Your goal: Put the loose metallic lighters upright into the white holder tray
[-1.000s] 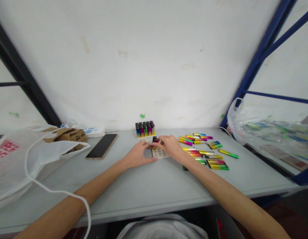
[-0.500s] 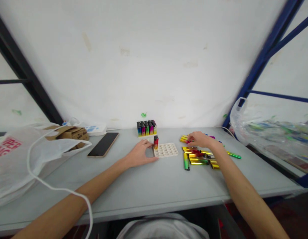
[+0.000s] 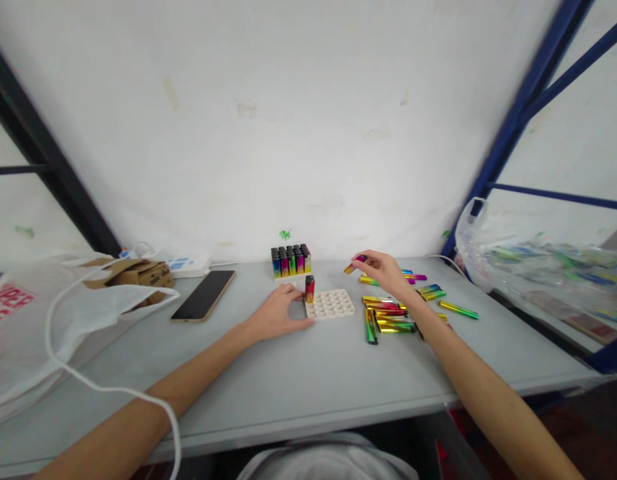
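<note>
Red lighter (image 3: 310,289) upright in tray (image 3: 333,305)

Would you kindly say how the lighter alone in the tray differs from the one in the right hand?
The standing lighter is upright in the white tray; the held lighter tilts in the right hand. The standing lighter shows red, the held lighter purple; both have some gold.

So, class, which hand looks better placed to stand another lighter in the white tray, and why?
Probably the right hand: it holds a lighter near the white tray's far right corner. The left hand is spread at the tray's left edge, beside an upright red lighter, with none lifted.
</note>
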A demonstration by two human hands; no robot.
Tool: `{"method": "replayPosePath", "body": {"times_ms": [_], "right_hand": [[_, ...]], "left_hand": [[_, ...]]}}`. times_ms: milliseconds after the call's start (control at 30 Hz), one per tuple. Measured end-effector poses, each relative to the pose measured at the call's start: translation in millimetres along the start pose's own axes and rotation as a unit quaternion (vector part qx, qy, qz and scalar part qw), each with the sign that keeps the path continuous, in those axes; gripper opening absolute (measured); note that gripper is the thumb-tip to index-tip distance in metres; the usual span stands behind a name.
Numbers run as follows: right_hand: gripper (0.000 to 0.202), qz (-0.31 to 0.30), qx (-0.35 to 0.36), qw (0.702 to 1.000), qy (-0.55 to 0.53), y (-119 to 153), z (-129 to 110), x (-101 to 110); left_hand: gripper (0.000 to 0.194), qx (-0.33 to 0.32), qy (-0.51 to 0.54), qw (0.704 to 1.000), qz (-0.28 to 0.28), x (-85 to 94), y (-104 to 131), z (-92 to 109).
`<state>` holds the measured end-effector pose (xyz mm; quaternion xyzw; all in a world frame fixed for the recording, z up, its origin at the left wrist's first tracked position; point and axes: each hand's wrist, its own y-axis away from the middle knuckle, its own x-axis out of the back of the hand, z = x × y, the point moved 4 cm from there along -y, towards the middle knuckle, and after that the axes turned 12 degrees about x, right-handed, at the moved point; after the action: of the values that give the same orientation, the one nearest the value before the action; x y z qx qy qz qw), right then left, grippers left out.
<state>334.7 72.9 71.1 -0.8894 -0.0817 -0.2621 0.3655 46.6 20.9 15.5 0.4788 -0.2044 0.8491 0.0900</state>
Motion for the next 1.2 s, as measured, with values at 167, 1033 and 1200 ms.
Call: {"method": "replayPosePath", "body": {"times_ms": [167, 1033, 1200], "right_hand": [[0.048, 0.069, -0.066, 0.972, -0.215, 2, -4, -16], [0.044, -0.001, -0.163, 0.983, -0.090, 20, -23, -84], [0.054, -0.007, -0.190, 0.978, -0.086, 22, -20, -88]], "left_hand": [[0.052, 0.003, 0.003, 1.000, 0.000, 0.9, 0, 1], [0.049, -0.005, 0.005, 1.000, 0.005, 1.8, 0, 3], [0.050, -0.007, 0.007, 1.000, 0.007, 2.0, 1, 2]]}}
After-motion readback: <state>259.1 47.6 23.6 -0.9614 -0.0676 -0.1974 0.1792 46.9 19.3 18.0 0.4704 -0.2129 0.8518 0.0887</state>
